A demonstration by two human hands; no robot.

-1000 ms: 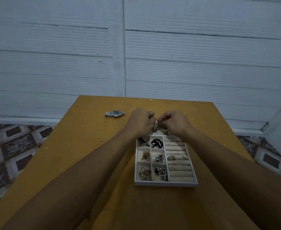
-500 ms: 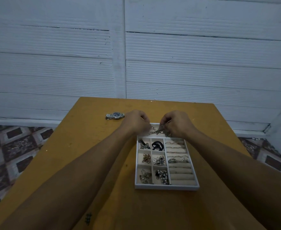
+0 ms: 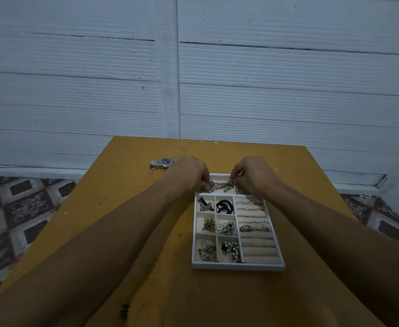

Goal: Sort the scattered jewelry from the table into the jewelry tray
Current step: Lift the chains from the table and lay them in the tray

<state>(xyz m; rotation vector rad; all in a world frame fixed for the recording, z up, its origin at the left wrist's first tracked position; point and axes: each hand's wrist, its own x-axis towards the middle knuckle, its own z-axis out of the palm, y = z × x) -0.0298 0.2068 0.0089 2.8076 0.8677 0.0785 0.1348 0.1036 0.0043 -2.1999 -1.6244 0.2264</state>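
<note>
A white jewelry tray point(image 3: 237, 265) sits on the yellow table point(image 3: 127, 208), its small cells holding chains, rings and beads. A silver chain bracelet point(image 3: 219, 185) lies stretched across the tray's long far compartment. My left hand point(image 3: 189, 173) pinches its left end and my right hand point(image 3: 252, 174) pinches its right end, both low over the tray's far edge. A silver wristwatch point(image 3: 162, 163) with a dark dial lies on the table, just left of my left hand.
The table's far edge meets a white panelled wall point(image 3: 193, 79). Patterned floor tiles point(image 3: 17, 208) show on both sides of the table. My forearms reach over the near half of the table on either side of the tray.
Both hands have come down from above the tray's far edge and drawn apart. The bracelet, bunched between the fingers before, now lies spread out in the far compartment.
</note>
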